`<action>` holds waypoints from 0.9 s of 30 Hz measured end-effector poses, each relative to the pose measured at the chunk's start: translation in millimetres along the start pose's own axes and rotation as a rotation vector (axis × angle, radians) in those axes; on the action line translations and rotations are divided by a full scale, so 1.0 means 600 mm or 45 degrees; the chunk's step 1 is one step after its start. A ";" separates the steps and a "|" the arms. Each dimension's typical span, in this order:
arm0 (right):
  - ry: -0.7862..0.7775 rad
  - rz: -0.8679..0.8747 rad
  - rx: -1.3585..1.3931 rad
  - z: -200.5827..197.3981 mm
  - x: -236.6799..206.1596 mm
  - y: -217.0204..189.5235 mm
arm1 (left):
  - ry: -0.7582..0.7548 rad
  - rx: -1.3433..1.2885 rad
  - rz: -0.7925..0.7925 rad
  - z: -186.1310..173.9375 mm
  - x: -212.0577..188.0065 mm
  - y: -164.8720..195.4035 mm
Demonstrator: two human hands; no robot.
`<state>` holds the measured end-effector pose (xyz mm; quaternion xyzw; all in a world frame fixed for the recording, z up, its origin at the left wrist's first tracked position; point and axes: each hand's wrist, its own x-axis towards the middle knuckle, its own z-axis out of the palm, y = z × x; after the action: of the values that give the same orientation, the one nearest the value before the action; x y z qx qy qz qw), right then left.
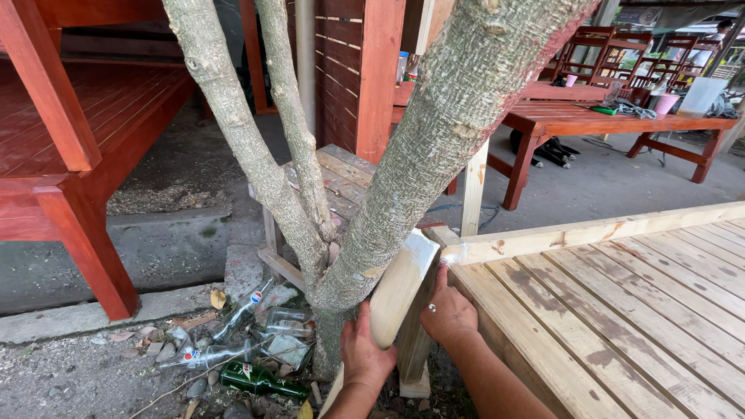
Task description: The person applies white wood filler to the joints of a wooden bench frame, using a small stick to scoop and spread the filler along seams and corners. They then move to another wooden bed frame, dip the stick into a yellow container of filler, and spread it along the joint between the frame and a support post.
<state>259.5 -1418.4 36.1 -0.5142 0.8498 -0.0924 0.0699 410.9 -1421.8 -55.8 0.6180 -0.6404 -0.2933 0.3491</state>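
My left hand (365,353) grips a pale wooden plank (400,283) that leans between the tree trunk (434,155) and the corner of an unpainted slatted wooden platform (621,310). Just to the right, my right hand (448,310) presses on the platform's corner post, thumb up near the top rail; there is a ring on one finger. The plank's top end rests against the platform's corner.
Empty glass and plastic bottles (256,341) lie on gravel at the tree's base. Red-stained wooden structures stand at left (70,194) and a red table (605,116) with cups at back right. A wooden pallet (341,182) lies behind the trunk.
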 end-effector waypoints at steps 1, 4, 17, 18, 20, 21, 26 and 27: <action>-0.038 0.009 -0.020 -0.001 0.001 -0.002 | -0.006 -0.002 -0.009 0.000 0.000 0.002; -0.075 0.012 -0.069 0.000 0.000 -0.006 | -0.017 0.009 -0.025 0.000 0.001 0.008; -0.260 0.062 -0.171 0.052 0.014 0.002 | -0.085 0.035 0.004 -0.006 0.010 0.003; -0.242 0.053 -0.151 0.055 0.015 0.003 | -0.076 0.037 0.014 -0.006 0.010 0.001; -0.204 0.043 -0.114 0.056 0.012 0.008 | -0.064 0.036 0.038 -0.005 0.011 -0.002; -0.133 0.000 -0.084 0.056 0.007 0.013 | -0.065 0.035 0.045 -0.004 0.011 -0.004; 0.174 -0.075 0.238 0.045 -0.027 0.024 | -0.049 0.022 0.072 0.003 0.014 -0.010; 0.151 -0.037 0.274 0.039 -0.026 0.021 | -0.042 0.023 0.074 0.004 0.014 -0.012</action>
<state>260.8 -1400.7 10.6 -0.5097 0.8300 -0.2144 0.0729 413.0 -1431.0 -62.2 0.5973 -0.6663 -0.2874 0.3415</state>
